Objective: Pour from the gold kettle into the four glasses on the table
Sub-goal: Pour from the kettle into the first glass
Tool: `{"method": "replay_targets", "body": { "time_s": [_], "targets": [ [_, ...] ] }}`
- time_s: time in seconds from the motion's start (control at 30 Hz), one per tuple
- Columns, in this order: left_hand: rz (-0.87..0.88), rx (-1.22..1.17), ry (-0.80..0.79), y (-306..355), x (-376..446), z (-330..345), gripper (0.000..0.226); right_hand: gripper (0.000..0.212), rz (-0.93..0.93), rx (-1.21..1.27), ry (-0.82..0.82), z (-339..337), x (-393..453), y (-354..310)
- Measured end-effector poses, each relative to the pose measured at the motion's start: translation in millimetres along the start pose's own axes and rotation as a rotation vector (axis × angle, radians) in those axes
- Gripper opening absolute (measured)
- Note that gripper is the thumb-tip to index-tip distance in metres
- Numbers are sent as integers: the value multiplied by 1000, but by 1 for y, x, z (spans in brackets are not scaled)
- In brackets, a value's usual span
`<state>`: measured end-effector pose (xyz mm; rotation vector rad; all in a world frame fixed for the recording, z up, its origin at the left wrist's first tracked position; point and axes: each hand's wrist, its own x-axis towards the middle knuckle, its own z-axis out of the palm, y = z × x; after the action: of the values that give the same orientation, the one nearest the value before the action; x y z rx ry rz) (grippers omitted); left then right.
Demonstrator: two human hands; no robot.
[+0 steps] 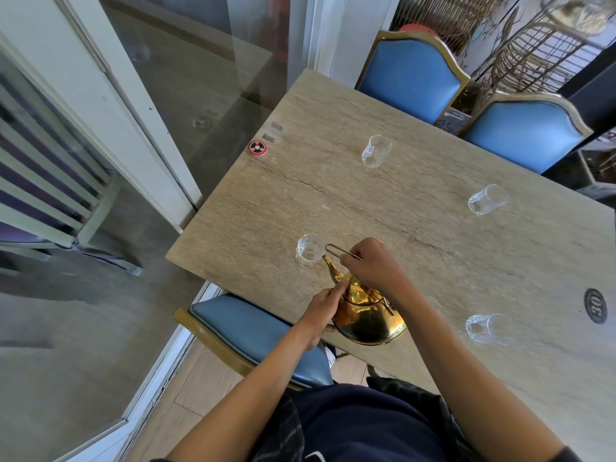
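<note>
A shiny gold kettle [368,323] hangs tilted over the near edge of the wooden table [333,201], its spout pointing at the nearest clear glass [308,250]. My right hand [371,265] grips the kettle's thin wire handle from above. My left hand [321,310] presses fingers on the lid and steadies the kettle's side. Three more clear glasses stand apart: one far [376,151], one at the right [486,199], one near right [483,328]. I cannot tell whether liquid is flowing.
A red round call button [257,148] lies at the table's left corner. A dark round badge [596,305] sits at the right edge. Blue padded chairs stand behind [413,75] [526,131] and one below my arms [246,328]. Glass panels line the left.
</note>
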<state>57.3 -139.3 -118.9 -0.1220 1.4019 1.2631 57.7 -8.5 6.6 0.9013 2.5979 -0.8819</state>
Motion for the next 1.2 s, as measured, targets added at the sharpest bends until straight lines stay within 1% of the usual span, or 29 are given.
{"method": "replay_targets", "body": {
  "time_s": [0.27,0.53,0.8,0.9,1.03,1.07,1.2],
  "targets": [
    [-1,20,-9,2,-3,-1,78,37,16,7,1,1,-1,0],
    [5,11,-2,7,-9,-1,64,38,29,23,4,3,-2,1],
    [29,55,23,7,-9,-13,70,38,83,91,7,5,-15,6],
    [61,69,30,7,-6,-18,70,37,108,150,22,7,-24,8],
    [104,137,38,9,-3,-22,95,38,168,277,58,9,-39,18],
    [107,160,33,9,-1,-21,97,39,182,313,71,9,-43,21],
    [119,265,-41,11,2,-10,84,38,270,477,105,4,-66,35]
  ]
}}
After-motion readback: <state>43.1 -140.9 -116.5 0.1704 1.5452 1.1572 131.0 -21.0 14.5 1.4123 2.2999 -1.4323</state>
